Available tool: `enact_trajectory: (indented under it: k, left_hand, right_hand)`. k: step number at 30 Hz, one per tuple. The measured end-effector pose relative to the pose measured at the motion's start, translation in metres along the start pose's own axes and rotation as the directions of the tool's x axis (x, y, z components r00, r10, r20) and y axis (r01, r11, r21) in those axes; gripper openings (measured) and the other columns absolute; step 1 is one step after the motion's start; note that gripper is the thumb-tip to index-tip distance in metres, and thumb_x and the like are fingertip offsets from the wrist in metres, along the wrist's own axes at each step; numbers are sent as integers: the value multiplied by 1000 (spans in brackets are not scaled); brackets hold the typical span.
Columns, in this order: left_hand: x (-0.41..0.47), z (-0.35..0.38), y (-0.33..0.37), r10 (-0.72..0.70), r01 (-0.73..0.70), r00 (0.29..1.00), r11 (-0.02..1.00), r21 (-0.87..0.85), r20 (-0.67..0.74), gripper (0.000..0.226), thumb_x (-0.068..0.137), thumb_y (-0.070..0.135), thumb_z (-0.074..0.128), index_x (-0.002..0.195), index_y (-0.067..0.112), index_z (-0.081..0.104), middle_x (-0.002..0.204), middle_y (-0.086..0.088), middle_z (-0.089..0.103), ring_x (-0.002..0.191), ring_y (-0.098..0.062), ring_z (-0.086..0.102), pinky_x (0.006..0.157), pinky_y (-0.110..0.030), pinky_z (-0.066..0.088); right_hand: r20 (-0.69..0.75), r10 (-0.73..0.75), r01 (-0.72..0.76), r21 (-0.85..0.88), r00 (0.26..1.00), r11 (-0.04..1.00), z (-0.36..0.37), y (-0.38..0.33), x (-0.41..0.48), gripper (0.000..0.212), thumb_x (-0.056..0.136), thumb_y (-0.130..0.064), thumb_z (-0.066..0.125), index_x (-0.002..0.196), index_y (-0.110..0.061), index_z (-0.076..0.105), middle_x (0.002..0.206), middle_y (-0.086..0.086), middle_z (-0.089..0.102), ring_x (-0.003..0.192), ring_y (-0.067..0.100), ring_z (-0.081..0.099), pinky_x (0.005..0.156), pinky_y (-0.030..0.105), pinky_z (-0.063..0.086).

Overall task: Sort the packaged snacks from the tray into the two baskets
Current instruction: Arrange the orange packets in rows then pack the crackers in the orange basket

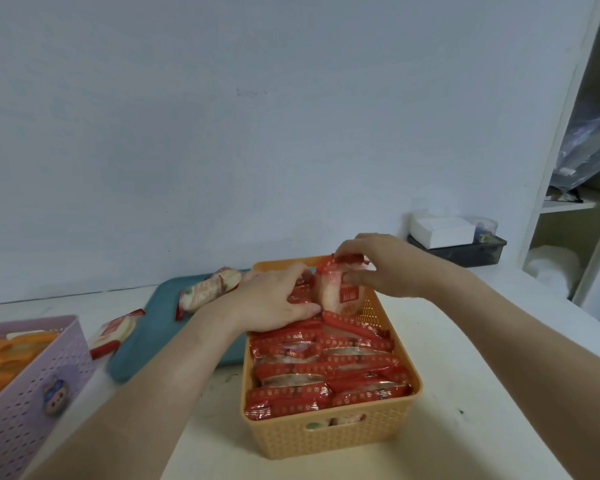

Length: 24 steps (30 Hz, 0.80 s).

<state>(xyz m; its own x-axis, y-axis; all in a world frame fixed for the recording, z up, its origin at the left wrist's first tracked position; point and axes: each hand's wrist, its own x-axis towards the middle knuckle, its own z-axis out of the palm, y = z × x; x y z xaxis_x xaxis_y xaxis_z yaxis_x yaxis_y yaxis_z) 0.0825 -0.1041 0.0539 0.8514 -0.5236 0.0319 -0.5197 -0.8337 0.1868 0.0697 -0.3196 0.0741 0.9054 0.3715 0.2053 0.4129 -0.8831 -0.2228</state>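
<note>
At the far left stands a purple basket (25, 375) with a small cartoon sticker (54, 398) on its wall. Inside it lie orange packs (0, 358). Just beside it a red-edged pack (113, 332) lies across the near-left edge of the green tray (160, 299), partly on the white table (465, 375). A second loose pack (208, 289) lies at the far side of the tray, tilted.

The left hand (271, 303) reaches over the tray's right part into the orange basket (326, 434). Its fingers are rather straight and lie flat on the red packs (326, 372), with the thumb toward the middle of the basket. These red packs stand on edge in rows and fill the basket nearly to the rim.

At the far end of this basket the right hand (378, 265) pinches one upright pack (340, 292) from above, with the fingers curled over its red top seam and the thumb on its front. The lower end of this pack is among the other packs, just beside the left hand.

Farther right, near the wall, a white box (444, 230) sits in a dark bin (478, 252), and a white shelf (565, 206) holds a plastic bag (589, 150).
</note>
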Motion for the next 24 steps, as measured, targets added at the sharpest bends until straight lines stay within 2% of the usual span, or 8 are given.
enact_trajectory:
  k: [3, 6, 9, 12, 14, 17, 21, 24]
  left_hand:
    - [-1, -1, 2, -14, 13, 1000, 1000, 27, 9, 55, 88, 62, 49, 134, 34, 38, 129, 12, 53, 122, -15, 48, 105, -41, 30]
    - [1, -4, 5, -8, 8, 999, 1000, 11, 41, 51, 90, 52, 51, 137, 36, 40, 131, 10, 51, 129, -16, 43, 110, -44, 27]
    - [3, -8, 4, -13, 18, 998, 997, -82, 63, 53, 88, 46, 45, 141, 41, 39, 147, 11, 41, 137, -15, 34, 114, -47, 24]
    - [5, -4, 3, -7, 12, 999, 995, -97, 50, 51, 88, 48, 30, 138, 44, 43, 147, 14, 43, 138, -13, 33, 113, -51, 21]
    - [5, 3, 2, 23, -23, 999, 1000, -16, -24, 44, 96, 48, 30, 139, 43, 38, 145, 15, 45, 136, -14, 37, 111, -51, 22]
    - [2, 12, 1, 66, -63, 997, 996, 69, -50, 54, 97, 49, 33, 149, 33, 26, 151, 7, 39, 139, -17, 35, 112, -48, 25]
    - [3, 14, 1, 34, -35, 999, 979, 199, 9, 58, 94, 59, 24, 138, 27, 44, 134, -1, 48, 126, -22, 42, 105, -45, 35]
    - [2, 18, 0, 1, -7, 1000, 969, 248, 28, 63, 92, 65, 18, 135, 27, 46, 135, -4, 51, 125, -25, 45, 102, -46, 37]
  right_hand:
    - [40, 37, -36, -21, 999, 999, -2, -7, 0, 32, 95, -36, 55, 125, -25, 54, 110, -2, 57, 103, 17, 54, 83, 29, 43]
    - [101, 11, 6, -162, 995, 987, 10, -19, -8, 31, 93, -45, 50, 119, -28, 53, 111, -7, 61, 101, 15, 56, 76, 31, 44]
    - [200, 20, 17, -179, 980, 984, 17, -24, -15, 33, 93, -44, 47, 125, -37, 48, 117, -8, 59, 112, 16, 54, 90, 42, 44]
    - [207, 35, 5, -192, 978, 981, 6, -28, -17, 32, 95, -45, 43, 126, -40, 50, 121, -8, 56, 118, 14, 47, 99, 52, 37]
    - [167, 20, 7, -163, 986, 987, 2, -34, -19, 35, 95, -50, 42, 127, -38, 51, 120, -9, 55, 117, 12, 47, 97, 46, 37]
    - [183, -29, 72, -235, 983, 969, 12, -41, -22, 48, 90, -50, 52, 134, -34, 42, 128, -7, 50, 121, 14, 46, 96, 44, 37]
    - [321, -26, 94, -199, 947, 975, 8, -37, -20, 43, 88, -41, 60, 128, -35, 46, 127, -14, 54, 120, 14, 49, 101, 48, 36]
    - [471, -8, 76, -125, 882, 989, -6, -35, -14, 49, 87, -42, 64, 133, -34, 48, 127, -14, 56, 116, 11, 52, 101, 39, 42]
